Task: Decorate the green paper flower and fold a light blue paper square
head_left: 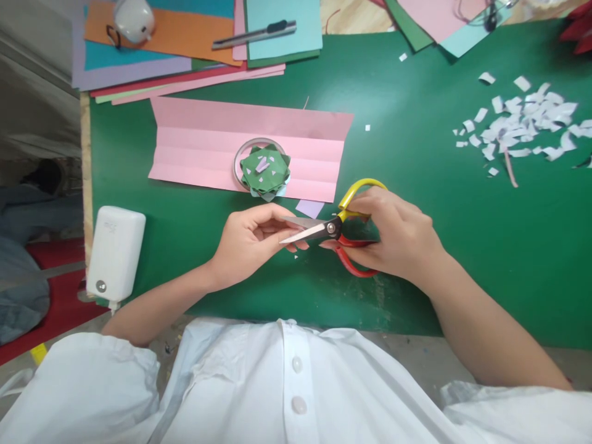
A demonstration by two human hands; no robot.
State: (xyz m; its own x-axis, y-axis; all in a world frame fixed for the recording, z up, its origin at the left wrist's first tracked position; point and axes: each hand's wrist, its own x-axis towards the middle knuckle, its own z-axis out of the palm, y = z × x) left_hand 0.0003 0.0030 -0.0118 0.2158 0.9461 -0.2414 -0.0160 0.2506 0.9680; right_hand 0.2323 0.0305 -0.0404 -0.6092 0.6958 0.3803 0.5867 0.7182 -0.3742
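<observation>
My right hand (393, 237) grips a pair of scissors (335, 229) with one yellow and one red handle; the blades point left and are slightly apart. My left hand (252, 240) has its fingers pinched together at the blade tips, holding something too small to make out. A small lilac paper piece (309, 208) lies just beyond the blades. Further back, a folded green paper flower (266, 171) dotted with pale bits sits on a tape roll (240, 157), on a creased pink sheet (208, 145).
A green mat (462, 246) covers the table. White paper scraps (522, 123) lie at the right. Stacked coloured sheets (185, 55) with a utility knife (254, 36) and a white round device (134, 20) sit at the back left. A white box (115, 253) stands at the left edge.
</observation>
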